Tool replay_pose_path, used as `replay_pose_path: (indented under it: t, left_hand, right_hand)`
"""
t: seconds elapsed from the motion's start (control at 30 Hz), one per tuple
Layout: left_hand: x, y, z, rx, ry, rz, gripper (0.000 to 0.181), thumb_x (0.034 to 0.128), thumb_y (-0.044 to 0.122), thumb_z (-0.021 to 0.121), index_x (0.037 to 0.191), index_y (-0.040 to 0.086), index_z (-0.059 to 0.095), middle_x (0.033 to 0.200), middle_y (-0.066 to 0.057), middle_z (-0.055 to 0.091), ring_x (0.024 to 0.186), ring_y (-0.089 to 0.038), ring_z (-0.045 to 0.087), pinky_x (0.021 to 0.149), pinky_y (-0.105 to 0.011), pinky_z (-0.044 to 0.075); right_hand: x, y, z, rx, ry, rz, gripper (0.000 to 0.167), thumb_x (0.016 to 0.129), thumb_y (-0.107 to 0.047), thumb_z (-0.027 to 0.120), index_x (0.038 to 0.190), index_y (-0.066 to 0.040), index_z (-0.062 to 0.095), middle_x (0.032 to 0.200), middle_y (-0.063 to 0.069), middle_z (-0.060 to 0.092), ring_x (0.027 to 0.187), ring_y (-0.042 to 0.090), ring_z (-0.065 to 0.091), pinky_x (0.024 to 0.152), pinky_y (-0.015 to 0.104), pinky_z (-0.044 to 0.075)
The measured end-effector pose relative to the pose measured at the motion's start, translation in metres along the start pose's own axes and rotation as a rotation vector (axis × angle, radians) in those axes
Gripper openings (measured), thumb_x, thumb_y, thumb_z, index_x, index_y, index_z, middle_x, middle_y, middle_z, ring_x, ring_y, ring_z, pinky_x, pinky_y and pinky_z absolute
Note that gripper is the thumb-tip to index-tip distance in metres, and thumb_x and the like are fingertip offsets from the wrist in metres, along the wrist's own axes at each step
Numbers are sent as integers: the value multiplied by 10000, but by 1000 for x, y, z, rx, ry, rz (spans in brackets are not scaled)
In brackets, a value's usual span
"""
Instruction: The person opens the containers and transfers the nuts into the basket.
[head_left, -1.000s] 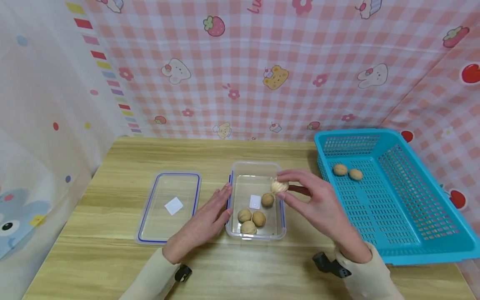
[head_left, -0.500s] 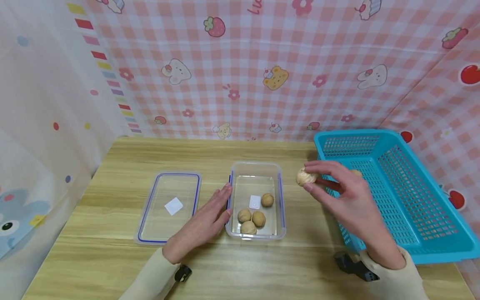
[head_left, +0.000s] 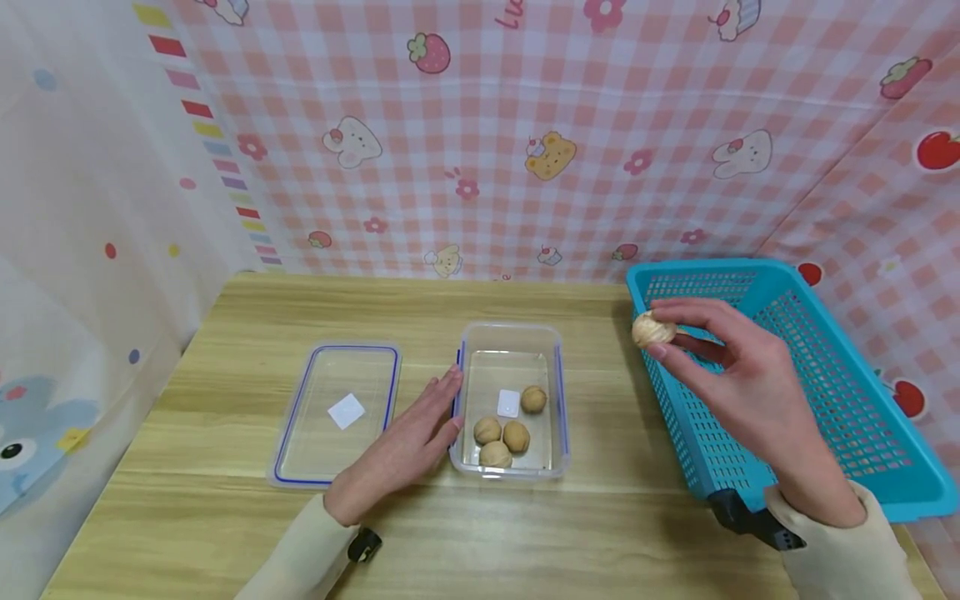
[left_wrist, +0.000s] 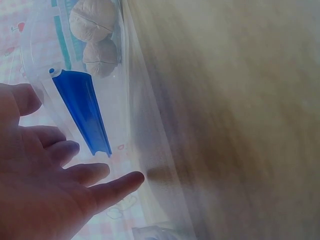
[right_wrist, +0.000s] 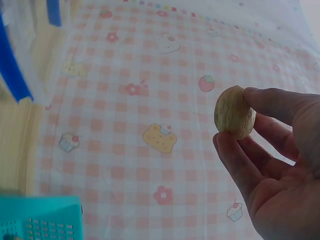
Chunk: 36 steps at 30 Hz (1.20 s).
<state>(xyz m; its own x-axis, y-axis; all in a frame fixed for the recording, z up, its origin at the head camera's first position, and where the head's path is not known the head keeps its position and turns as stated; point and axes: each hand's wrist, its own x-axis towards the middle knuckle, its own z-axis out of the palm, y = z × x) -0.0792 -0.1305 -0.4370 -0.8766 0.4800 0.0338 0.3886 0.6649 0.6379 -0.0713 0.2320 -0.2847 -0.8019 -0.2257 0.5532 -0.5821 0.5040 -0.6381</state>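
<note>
Between thumb and fingers my right hand (head_left: pixel 738 371) pinches a walnut (head_left: pixel 653 331) above the near-left rim of the blue basket (head_left: pixel 693 471). The right wrist view shows that same walnut (right_wrist: pixel 234 113) held at the fingertips. My left hand (head_left: pixel 408 442) rests with fairly straight fingers against the left side of the clear plastic box (head_left: pixel 512 333). Inside the box lie several walnuts (head_left: pixel 516 436) and a small white square (head_left: pixel 507 403). In the left wrist view the fingers are spread beside the box's blue latch (left_wrist: pixel 82 110). The walnuts in the basket are hidden behind my right hand.
Left of the box a clear lid (head_left: pixel 303 454) with a blue seal lies flat, bearing a white square (head_left: pixel 347 411). Everything stands on a wooden table (head_left: pixel 480 542). A pink checked curtain (head_left: pixel 487 217) hangs behind the table's far edge.
My right hand has lifted the walnut out of the clear box and carried it right, over to the basket's left rim. The left hand has stayed against the box.
</note>
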Motion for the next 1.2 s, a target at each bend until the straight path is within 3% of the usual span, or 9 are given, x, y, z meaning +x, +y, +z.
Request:
replay_pose_path:
  t: [0.33,0.67,0.87,1.2]
  left_hand:
    - [0,0,0,-8,4,4,625,1115,308,462,1634,55,223,1710,-61,158,1554,-385,194,1262,-521,190]
    - [0,-1,0,-4,-2,-1,623,1116,304,459,1635,54,219,1711,-67,155,1556,-382,191,1264,-515,186]
    - [0,-1,0,3,-5,-9,626,1117,307,459,1636,60,213,1710,-52,144,1554,-384,193,1264,-509,186]
    - [1,0,-1,3,-9,-6,623,1119,308,452,1637,63,208,1709,-86,164,1553,-387,198,1264,-511,190]
  right_hand:
    - [7,17,-16,-35,-13,11,449,800,189,784,1203,0,724,1200,54,708,1026,67,667,857,158,573]
    - [7,42,-29,-104,-22,87,386,842,135,781,1195,-9,719,1162,83,706,1064,32,637,864,97,533]
    - [6,62,-37,-166,-35,192,320,906,-17,791,1217,-20,717,1192,28,706,1060,-20,607,858,37,488]
    - [3,99,-53,-250,-116,385,408,988,-279,729,1327,-64,657,1273,88,628,1051,-84,507,814,-39,411]
